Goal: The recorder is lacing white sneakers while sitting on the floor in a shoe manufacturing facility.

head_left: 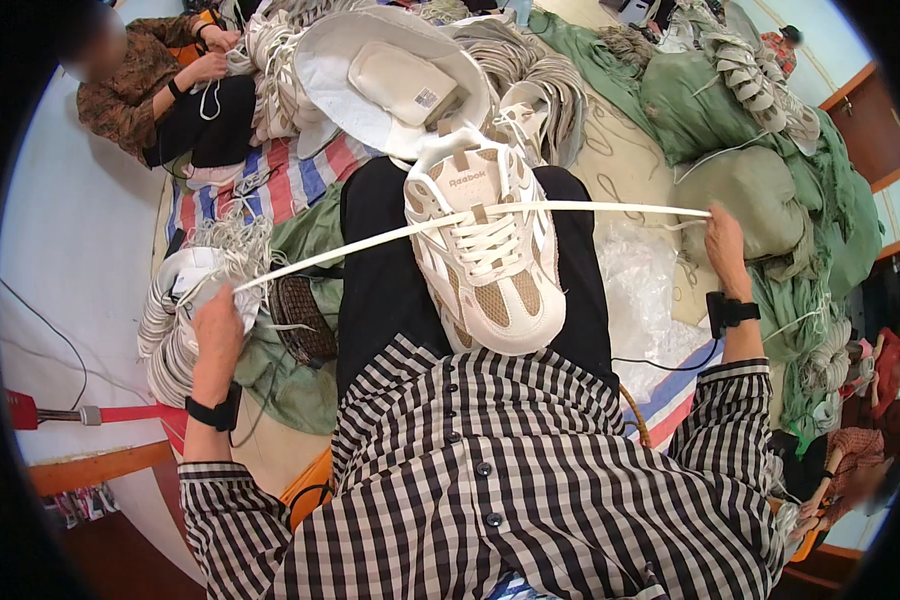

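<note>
A cream and tan sneaker (515, 322) rests on my lap between my thighs, its toe toward me. Its laces run criss-cross up the front. From the upper eyelets a flat cream shoelace (360, 243) stretches out to both sides. My left hand (218, 322), out to the left, is closed on one end of the lace. Far to the right, my right hand (725, 242) pinches the other end. Both stretches of lace look taut, and neither hand touches the shoe itself.
Beyond my knees stands a white tub (320, 75) holding a pale shoe-shaped piece. Nested shoe uppers (170, 345) lie by my left hand. Green sacks (705, 105) and clear plastic (640, 290) are on the right. Another person (130, 95) handles laces at the far left.
</note>
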{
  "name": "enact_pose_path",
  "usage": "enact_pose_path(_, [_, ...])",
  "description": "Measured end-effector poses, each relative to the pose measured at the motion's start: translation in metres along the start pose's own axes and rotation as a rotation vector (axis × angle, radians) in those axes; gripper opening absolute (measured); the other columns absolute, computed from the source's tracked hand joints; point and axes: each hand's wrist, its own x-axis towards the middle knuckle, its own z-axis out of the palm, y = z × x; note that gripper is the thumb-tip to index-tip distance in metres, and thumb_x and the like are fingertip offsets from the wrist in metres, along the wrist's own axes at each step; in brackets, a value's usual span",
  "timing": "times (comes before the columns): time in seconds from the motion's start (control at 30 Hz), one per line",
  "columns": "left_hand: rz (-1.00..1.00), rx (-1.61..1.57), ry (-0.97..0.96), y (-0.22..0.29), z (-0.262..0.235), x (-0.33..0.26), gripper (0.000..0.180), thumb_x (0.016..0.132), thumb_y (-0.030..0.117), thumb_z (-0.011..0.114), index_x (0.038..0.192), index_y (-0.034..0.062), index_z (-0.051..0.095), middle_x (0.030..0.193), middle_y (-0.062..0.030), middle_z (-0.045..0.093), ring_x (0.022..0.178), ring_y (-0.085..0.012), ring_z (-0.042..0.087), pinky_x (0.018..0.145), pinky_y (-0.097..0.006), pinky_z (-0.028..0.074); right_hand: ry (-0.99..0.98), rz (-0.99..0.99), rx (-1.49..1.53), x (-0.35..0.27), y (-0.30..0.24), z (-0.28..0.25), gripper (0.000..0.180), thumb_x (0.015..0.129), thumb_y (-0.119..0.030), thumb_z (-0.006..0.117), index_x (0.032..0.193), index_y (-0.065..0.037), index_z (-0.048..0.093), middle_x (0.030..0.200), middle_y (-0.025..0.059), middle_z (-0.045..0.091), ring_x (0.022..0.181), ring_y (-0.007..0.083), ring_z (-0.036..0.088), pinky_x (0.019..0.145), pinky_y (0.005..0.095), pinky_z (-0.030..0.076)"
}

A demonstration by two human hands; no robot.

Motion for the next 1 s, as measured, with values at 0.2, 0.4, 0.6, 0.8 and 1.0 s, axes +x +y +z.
enact_pose_path(0.2, [-0.209, 0.025, 0.082, -0.102, 0.020, -0.049, 0.018, 0.089, 0.006, 0.049, 0.100, 0.0003, 0.063, 0.079, -0.0284, 0.062, 0.076, -0.0464, 0.061, 0.065, -0.054, 0.045, 0.102, 0.214, 0.077, -0.049, 0.079, 0.010, 0.019, 0.092, -0.010, 0.046, 0.100, -0.002, 0.062, 0.084, 0.0280, 0.062, 0.083, 0.0484, 0.059, 0.070, 0.0512, 0.045])
enact_pose_path(0.4, [-0.198, 0.086, 0.224, -0.160, 0.031, -0.087, 0.015, 0.088, 0.003, 0.048, 0.092, -0.0032, 0.060, 0.074, -0.0308, 0.059, 0.073, -0.0496, 0.058, 0.065, -0.056, 0.043, 0.168, 0.235, 0.042, -0.086, 0.113, 0.011, 0.022, 0.088, -0.005, 0.046, 0.100, 0.000, 0.064, 0.082, 0.0293, 0.062, 0.079, 0.0476, 0.059, 0.069, 0.0500, 0.046])
enact_pose_path(0.6, [-0.276, 0.114, 0.117, -0.187, 0.041, -0.111, 0.013, 0.087, 0.004, 0.047, 0.085, -0.0042, 0.058, 0.072, -0.0320, 0.058, 0.070, -0.0503, 0.058, 0.063, -0.055, 0.043, 0.175, 0.403, 0.252, -0.100, 0.111, 0.019, 0.024, 0.090, -0.004, 0.045, 0.102, 0.001, 0.065, 0.073, 0.0189, 0.064, 0.066, 0.0308, 0.063, 0.062, 0.0416, 0.049])
enact_pose_path(0.8, [-0.418, 0.190, -0.010, -0.207, 0.054, -0.139, 0.014, 0.089, 0.005, 0.049, 0.087, -0.0047, 0.058, 0.074, -0.0291, 0.060, 0.074, -0.0486, 0.058, 0.066, -0.056, 0.043, 0.204, 0.665, 0.591, -0.097, 0.099, 0.038, 0.024, 0.093, 0.000, 0.044, 0.101, 0.000, 0.066, 0.073, 0.0074, 0.063, 0.063, 0.0139, 0.061, 0.055, 0.0292, 0.052])
enact_pose_path(1.0, [-0.441, 0.195, -0.018, -0.210, 0.061, -0.149, 0.014, 0.088, 0.003, 0.048, 0.092, -0.0032, 0.060, 0.077, -0.0288, 0.061, 0.074, -0.0483, 0.059, 0.066, -0.053, 0.045, 0.285, 0.755, 0.698, -0.101, 0.093, 0.039, 0.020, 0.095, -0.002, 0.047, 0.104, 0.002, 0.065, 0.078, 0.0068, 0.064, 0.063, 0.0134, 0.061, 0.057, 0.0281, 0.054])
